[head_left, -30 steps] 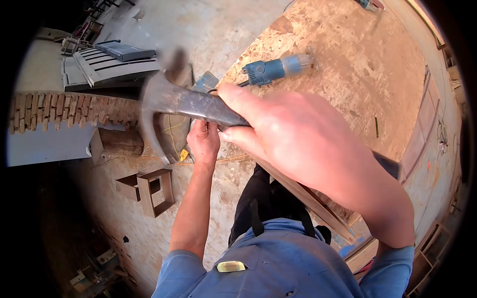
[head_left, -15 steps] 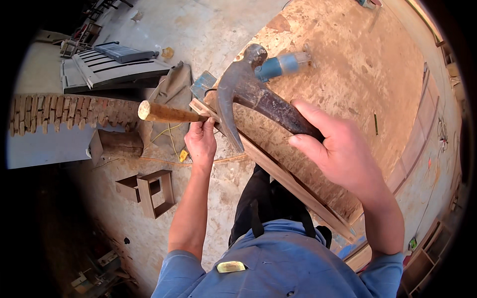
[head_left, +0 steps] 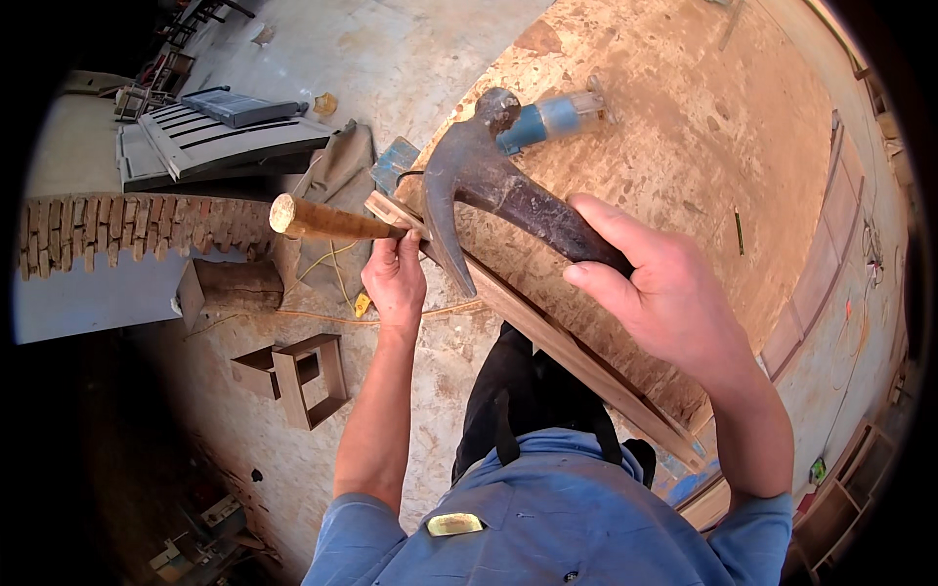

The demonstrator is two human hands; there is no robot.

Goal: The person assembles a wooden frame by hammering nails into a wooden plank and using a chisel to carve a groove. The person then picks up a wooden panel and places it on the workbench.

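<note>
My right hand [head_left: 664, 288] is closed round the dark handle of a claw hammer [head_left: 498, 186]. The hammer's head is raised over the table's left edge, claw pointing down toward me. My left hand [head_left: 396, 278] pinches a chisel [head_left: 327, 219] low on its shaft. Its round wooden handle sticks out to the left, and its blade is mostly hidden behind my fingers. Under the fingers lies the end of a long wooden rail [head_left: 547, 342], which slants along the near table edge toward the lower right. The hammer and the chisel are apart.
A worn wooden table [head_left: 664, 156] carries a blue power tool [head_left: 552, 119] and a pencil [head_left: 739, 230]. Left on the floor are small wooden frames [head_left: 311, 381], a yellow cord [head_left: 337, 273] and a wooden block [head_left: 234, 285]. Stacked brick-like pieces [head_left: 147, 227] stand further left.
The view has shifted slightly. Both hands keep their grips, and the hammer and chisel stay almost where they were.
</note>
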